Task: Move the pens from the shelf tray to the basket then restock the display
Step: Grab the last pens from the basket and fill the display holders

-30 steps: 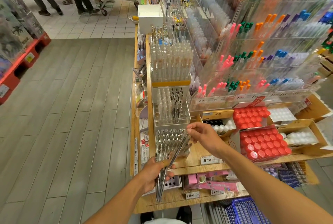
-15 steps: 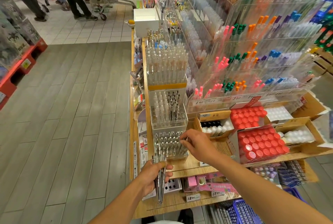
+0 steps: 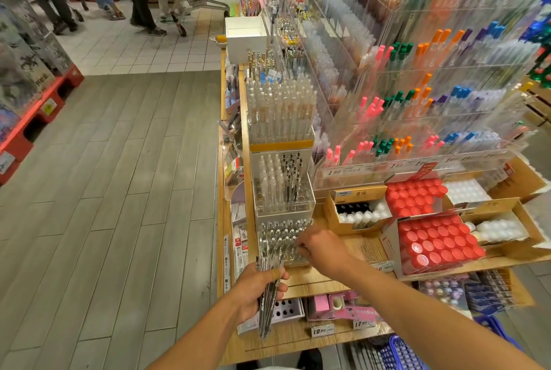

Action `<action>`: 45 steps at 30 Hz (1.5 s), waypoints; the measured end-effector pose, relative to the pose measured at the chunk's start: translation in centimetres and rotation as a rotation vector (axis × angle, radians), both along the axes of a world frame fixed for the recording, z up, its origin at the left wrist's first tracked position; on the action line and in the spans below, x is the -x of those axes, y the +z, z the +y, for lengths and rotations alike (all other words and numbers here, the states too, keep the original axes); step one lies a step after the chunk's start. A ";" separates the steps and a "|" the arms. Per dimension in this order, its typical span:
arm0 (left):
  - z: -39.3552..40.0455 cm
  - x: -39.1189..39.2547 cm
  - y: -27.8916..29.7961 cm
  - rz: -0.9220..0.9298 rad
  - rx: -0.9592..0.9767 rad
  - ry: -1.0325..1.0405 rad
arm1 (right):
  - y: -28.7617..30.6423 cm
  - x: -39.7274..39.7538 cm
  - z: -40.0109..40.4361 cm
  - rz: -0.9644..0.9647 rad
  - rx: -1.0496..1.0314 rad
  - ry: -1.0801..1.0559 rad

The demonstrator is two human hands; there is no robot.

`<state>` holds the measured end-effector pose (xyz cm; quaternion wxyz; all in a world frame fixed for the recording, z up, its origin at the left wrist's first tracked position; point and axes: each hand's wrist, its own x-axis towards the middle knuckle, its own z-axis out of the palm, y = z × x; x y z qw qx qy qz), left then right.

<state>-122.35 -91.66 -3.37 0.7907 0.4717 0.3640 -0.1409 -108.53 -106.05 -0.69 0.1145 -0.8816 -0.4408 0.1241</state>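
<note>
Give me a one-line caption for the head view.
Left hand grips a bundle of pens while the right hand reaches into the clear pen tray on the shelf.

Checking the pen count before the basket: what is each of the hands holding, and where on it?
Left hand grips a bundle of pens around its middle. Right hand reaches into the clear tray; whether it pinches a pen cannot be told.

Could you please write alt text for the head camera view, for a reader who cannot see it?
In a stationery aisle, the left hand grips a bundle of pens while the right hand reaches into the clear pen tray on the wooden shelf. Boxes of red-capped bottles sit to the right, and a blue basket shows at the bottom edge.
</note>
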 end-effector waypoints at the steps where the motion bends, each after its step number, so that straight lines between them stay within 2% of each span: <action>1: 0.0 -0.1 0.1 0.000 0.004 0.001 | -0.1 0.2 0.2 -0.025 0.021 0.009; 6: 0.0 -0.2 0.6 -0.015 0.035 0.014 | -0.2 0.6 0.6 -0.094 0.049 -0.030; 10: -0.1 -0.2 0.9 -0.036 0.081 0.040 | 0.4 0.6 0.8 -0.037 0.020 -0.026; 12: 0.0 -0.1 1.1 -0.040 0.101 0.057 | 1.0 0.4 0.9 0.127 -0.056 -0.062; 15: -0.1 -0.1 1.4 -0.049 0.094 0.052 | 1.8 0.4 1.2 0.531 -0.092 -0.159; 17: -0.2 -0.1 1.5 -0.047 0.087 0.060 | 2.0 0.7 1.3 0.725 -0.130 -0.243; 20: -0.3 -0.1 1.8 -0.055 0.085 0.036 | 2.1 1.3 1.3 0.876 -0.222 -0.304; 24: -0.5 -0.2 1.9 -0.035 0.099 0.069 | 2.5 1.4 1.2 0.949 -0.216 -0.349; 29: 0.2 0.6 0.9 0.040 0.065 0.087 | 4.2 -0.1 0.3 0.840 -0.227 -0.366; 35: 0.5 1.6 0.0 0.092 0.027 0.122 | 4.7 -1.9 -0.6 0.304 -0.268 -0.228; 37: 0.3 1.6 -0.1 0.094 0.034 0.118 | 4.2 -1.8 -0.9 0.186 -0.246 -0.161; 45: -0.1 0.9 -0.1 0.071 0.053 0.134 | 2.1 -0.6 -0.5 0.095 -0.185 -0.035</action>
